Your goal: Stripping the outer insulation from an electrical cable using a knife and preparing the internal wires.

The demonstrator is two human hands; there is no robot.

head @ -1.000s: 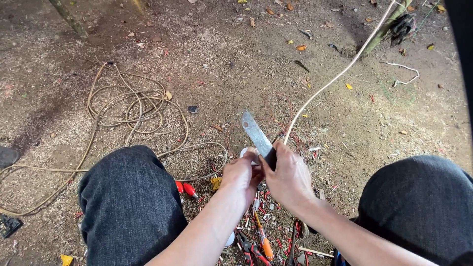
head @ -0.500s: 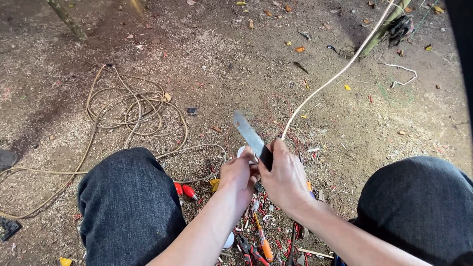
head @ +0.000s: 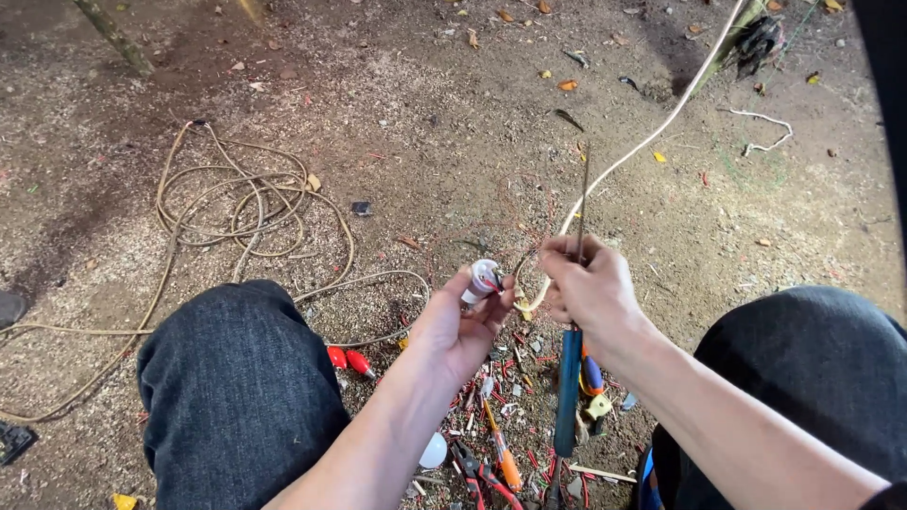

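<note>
1. Your left hand (head: 463, 326) is in the middle of the frame, palm up, with thumb and fingers pinching a small white plug-like fitting (head: 484, 280) that has a bit of red on it. Short wire ends stick out of its right side.
2. Your right hand (head: 590, 293) is just right of it, fingers curled shut around a knife (head: 571, 378). The blade pokes up above your knuckles, seen edge-on so it looks thin, and the blue handle hangs down below your fist toward the bottom of the frame.
3. The same right hand also seems to pin the pale cable (head: 652, 140) against the knife. That cable runs off to the upper right corner, and its near end curls between your two hands, right by the fitting.
4. The two hands are close together, nearly touching, above the gap between your knees in dark jeans (head: 241, 387).
5. On the dirt under your hands there's a scatter of red wire offcuts (head: 515, 364), orange-handled pliers (head: 499, 463) at the bottom centre, a small white round bit (head: 434, 451) and two red clips (head: 350, 360) beside your left knee.
6. A loose coil of tan rope or cord (head: 241, 212) sits on the ground at the left, upper-middle of the frame.
</note>
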